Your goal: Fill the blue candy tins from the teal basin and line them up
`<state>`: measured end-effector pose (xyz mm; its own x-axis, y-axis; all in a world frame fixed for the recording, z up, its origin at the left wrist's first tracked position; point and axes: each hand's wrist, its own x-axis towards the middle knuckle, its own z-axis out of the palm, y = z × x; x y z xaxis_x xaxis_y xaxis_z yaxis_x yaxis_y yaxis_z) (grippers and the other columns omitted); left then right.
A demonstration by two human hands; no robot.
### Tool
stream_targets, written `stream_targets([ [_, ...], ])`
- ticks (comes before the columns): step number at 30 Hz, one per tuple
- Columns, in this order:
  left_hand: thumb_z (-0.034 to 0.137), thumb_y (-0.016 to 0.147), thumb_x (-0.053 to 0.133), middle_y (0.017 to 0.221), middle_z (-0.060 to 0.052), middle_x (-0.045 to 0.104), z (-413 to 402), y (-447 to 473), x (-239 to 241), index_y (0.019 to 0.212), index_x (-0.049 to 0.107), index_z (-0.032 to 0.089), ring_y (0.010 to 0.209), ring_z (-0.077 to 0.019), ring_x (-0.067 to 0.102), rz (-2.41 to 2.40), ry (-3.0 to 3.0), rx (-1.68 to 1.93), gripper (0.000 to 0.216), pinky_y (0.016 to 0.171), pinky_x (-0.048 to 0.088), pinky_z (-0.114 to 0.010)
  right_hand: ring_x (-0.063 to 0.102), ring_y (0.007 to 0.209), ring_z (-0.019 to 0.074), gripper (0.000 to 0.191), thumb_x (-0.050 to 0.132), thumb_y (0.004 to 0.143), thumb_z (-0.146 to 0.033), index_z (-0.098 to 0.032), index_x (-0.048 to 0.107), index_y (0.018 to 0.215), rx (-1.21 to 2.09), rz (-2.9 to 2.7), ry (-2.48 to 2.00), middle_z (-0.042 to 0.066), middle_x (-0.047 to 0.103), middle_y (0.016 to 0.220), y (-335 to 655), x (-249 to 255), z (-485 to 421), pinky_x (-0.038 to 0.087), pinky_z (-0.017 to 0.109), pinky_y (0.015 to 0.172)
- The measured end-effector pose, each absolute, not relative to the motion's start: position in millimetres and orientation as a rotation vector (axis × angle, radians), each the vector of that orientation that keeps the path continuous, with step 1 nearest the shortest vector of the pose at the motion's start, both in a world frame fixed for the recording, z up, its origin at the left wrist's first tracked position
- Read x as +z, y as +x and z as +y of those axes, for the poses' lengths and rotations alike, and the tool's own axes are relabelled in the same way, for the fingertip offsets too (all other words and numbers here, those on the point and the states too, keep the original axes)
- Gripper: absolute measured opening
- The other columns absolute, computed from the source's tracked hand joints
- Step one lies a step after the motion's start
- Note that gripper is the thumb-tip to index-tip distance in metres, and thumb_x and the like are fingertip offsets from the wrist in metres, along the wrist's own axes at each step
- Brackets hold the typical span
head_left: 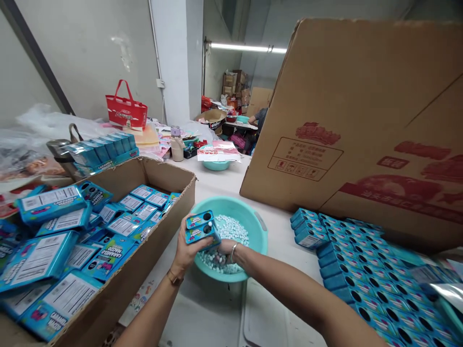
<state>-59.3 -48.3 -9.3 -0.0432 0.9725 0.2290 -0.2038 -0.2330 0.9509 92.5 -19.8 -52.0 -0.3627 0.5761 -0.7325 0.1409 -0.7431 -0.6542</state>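
Note:
My left hand (186, 248) is wrapped round two small blue candy boxes (200, 234), stacked together, each with a dark round spot on the end facing me. A small pale piece sits at the spot of the lower box. The boxes are held over the near left side of a turquoise basin (262, 241). Small pale-blue candies (233, 229) lie in the basin. Down among them is my right hand (227, 248), just beside the boxes; its fingers are mostly hidden, so their grip does not show.
At left, a cardboard box (159, 246) holds many blue candy boxes (112, 255). Rows of similar boxes (372, 270) stand at right, before a large upright carton (361, 106). Farther back are a red bag (126, 111), a bottle (177, 147) and another turquoise basin (216, 166).

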Motion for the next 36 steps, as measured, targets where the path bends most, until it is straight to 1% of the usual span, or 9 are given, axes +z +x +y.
stream_targets([
  [3,0.027,0.057,0.085,0.106,-0.001,0.063,-45,-60,-4,0.121,0.047,0.024,0.093,-0.0196,0.065,0.939,1.221,1.483,0.074,0.087,0.053,-0.033,0.033,0.034,0.0038,0.014,0.059,0.081,-0.027,-0.017,0.05,0.075,2.144,-0.734,-1.459,-0.005,0.047,0.052,119,-34,-17,0.018,0.012,0.031],
  [7,0.03,0.062,0.082,0.108,-0.004,0.063,-42,-49,-4,0.121,0.044,0.022,0.094,-0.0213,0.066,1.027,1.389,1.38,0.071,0.084,0.053,-0.034,0.031,0.037,0.0023,0.018,0.055,0.085,-0.034,-0.019,0.046,0.078,1.894,-0.517,-1.236,-0.006,0.047,0.058,143,-6,-22,0.016,0.011,0.033],
  [9,0.031,0.061,0.081,0.107,-0.005,0.063,-41,-40,-9,0.123,0.043,0.022,0.093,-0.0229,0.065,1.083,1.5,1.306,0.072,0.084,0.052,-0.037,0.034,0.039,0.0033,0.019,0.053,0.086,-0.036,-0.02,0.044,0.078,1.731,-0.441,-1.152,-0.006,0.045,0.058,145,4,-25,0.021,0.012,0.034],
  [12,0.028,0.056,0.081,0.109,-0.006,0.061,-39,-26,-17,0.121,0.047,0.019,0.102,-0.0271,0.061,1.178,1.61,1.267,0.074,0.092,0.046,-0.043,0.043,0.043,0.0061,0.02,0.048,0.086,-0.04,-0.022,0.043,0.077,1.478,-0.36,-1.074,-0.006,0.045,0.056,137,12,-27,0.036,0.016,0.04],
  [15,0.023,0.05,0.08,0.11,-0.007,0.059,-38,-16,-20,0.114,0.053,0.018,0.108,-0.0303,0.056,1.221,1.694,1.252,0.07,0.096,0.041,-0.045,0.054,0.051,0.0106,0.024,0.051,0.081,-0.046,-0.024,0.044,0.077,1.272,-0.341,-1.035,-0.005,0.051,0.059,122,14,-27,0.047,0.023,0.05],
  [20,0.021,0.051,0.078,0.108,-0.009,0.059,-43,-11,-12,0.114,0.054,0.016,0.105,-0.0306,0.056,1.214,1.746,1.24,0.068,0.093,0.041,-0.044,0.064,0.072,0.0133,0.024,0.061,0.071,-0.042,-0.023,0.05,0.081,1.046,-0.405,-0.966,-0.002,0.061,0.069,101,17,-29,0.053,0.025,0.069],
  [26,0.021,0.051,0.078,0.108,-0.008,0.059,-48,-17,-3,0.112,0.054,0.018,0.103,-0.0293,0.056,1.149,1.749,1.235,0.066,0.091,0.042,-0.04,0.063,0.072,0.0136,0.021,0.066,0.066,-0.033,-0.021,0.054,0.078,0.995,-0.456,-0.954,-0.003,0.061,0.068,98,22,-30,0.053,0.028,0.077],
  [32,0.023,0.048,0.081,0.104,-0.005,0.061,-44,-23,-6,0.115,0.052,0.02,0.098,-0.027,0.06,1.079,1.671,1.182,0.073,0.087,0.045,-0.039,0.066,0.075,0.017,0.022,0.062,0.067,-0.037,-0.021,0.054,0.08,1.033,-0.463,-1.01,0.0,0.064,0.07,109,22,-25,0.052,0.029,0.07],
  [36,0.022,0.048,0.083,0.097,-0.004,0.064,-42,-25,-9,0.112,0.053,0.02,0.087,-0.0238,0.063,1.02,1.605,1.124,0.072,0.08,0.049,-0.037,0.066,0.074,0.0174,0.02,0.06,0.069,-0.037,-0.022,0.053,0.08,1.067,-0.461,-1.05,0.001,0.062,0.067,117,20,-21,0.052,0.03,0.07],
])
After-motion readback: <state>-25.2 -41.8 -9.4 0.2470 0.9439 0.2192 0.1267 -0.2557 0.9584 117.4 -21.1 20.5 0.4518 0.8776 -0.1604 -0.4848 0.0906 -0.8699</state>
